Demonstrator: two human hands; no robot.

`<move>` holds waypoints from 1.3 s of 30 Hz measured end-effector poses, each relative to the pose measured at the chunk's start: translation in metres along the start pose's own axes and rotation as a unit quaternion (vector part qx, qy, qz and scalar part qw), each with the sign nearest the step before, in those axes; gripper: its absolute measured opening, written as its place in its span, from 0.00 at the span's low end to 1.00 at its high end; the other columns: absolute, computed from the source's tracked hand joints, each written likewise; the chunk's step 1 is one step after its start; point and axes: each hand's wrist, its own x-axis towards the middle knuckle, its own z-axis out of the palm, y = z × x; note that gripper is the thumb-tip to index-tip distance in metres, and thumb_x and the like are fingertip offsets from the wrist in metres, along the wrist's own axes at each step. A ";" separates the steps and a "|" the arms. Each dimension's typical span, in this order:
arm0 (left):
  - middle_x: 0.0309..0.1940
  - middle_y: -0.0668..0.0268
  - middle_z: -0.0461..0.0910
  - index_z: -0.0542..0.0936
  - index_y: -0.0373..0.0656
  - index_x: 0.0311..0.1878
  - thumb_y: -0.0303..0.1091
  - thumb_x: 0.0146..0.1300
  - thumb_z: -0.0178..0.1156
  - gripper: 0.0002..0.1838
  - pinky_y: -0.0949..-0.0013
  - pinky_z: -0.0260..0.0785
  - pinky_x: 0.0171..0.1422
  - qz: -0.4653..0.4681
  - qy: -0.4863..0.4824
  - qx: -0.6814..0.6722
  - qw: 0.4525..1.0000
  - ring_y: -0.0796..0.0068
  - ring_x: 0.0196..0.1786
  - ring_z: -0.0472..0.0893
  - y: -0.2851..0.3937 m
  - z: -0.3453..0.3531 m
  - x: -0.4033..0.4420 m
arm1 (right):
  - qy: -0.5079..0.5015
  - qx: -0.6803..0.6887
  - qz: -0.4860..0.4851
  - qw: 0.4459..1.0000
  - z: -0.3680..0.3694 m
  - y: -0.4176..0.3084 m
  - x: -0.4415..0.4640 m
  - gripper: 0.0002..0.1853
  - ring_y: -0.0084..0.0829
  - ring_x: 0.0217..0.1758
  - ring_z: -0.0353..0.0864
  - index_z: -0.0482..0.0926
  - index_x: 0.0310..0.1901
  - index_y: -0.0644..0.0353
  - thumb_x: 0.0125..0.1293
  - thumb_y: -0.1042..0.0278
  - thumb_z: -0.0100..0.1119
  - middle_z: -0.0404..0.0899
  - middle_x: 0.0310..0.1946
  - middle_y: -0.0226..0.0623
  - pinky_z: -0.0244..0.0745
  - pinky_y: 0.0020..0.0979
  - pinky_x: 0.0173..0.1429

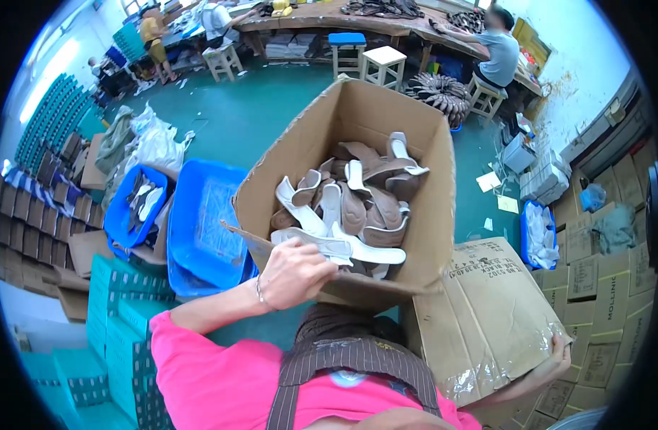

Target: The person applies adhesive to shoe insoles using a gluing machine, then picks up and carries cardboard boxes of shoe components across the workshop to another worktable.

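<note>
In front of me stands an open cardboard box [415,150] holding a heap of brown and white curved shoe parts [365,208]. My left hand [297,272] is at the near left edge of this box, its fingers closed on a white shoe part [318,245]. A second cardboard box [487,315], with printed text and shiny tape, leans at the right against the first. My right hand [558,355] grips the outer right edge of that second box, its fingers partly hidden.
Blue bins [211,229] stand left of the box, above teal shoe boxes [121,322]. Stacked cartons [608,287] line the right side. Stools [383,64] and a long workbench [307,18] are at the back, where a person [499,57] sits and others work.
</note>
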 end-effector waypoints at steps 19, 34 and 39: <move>0.18 0.62 0.78 0.83 0.45 0.24 0.36 0.44 0.68 0.06 0.63 0.69 0.31 -0.220 0.068 0.027 0.973 0.63 0.24 0.79 -0.419 0.076 0.310 | -0.006 0.005 0.072 0.997 0.467 -0.043 0.174 0.16 0.29 0.41 0.77 0.80 0.42 0.71 0.60 0.66 0.54 0.79 0.38 0.40 0.71 0.26 0.47; 0.25 0.53 0.80 0.83 0.42 0.32 0.39 0.50 0.68 0.11 0.60 0.69 0.33 -0.621 0.103 0.107 0.770 0.56 0.28 0.80 -0.788 0.106 0.412 | -0.032 0.070 0.071 0.994 0.917 -0.136 0.253 0.14 0.26 0.36 0.78 0.81 0.41 0.74 0.59 0.70 0.58 0.81 0.35 0.40 0.71 0.25 0.44; 0.24 0.54 0.80 0.82 0.42 0.31 0.42 0.51 0.66 0.12 0.54 0.67 0.33 -0.714 0.045 0.120 0.688 0.53 0.29 0.79 -0.917 0.167 0.411 | -0.023 0.067 0.081 0.994 1.047 -0.178 0.273 0.15 0.29 0.37 0.79 0.81 0.42 0.74 0.58 0.70 0.59 0.81 0.36 0.42 0.72 0.26 0.45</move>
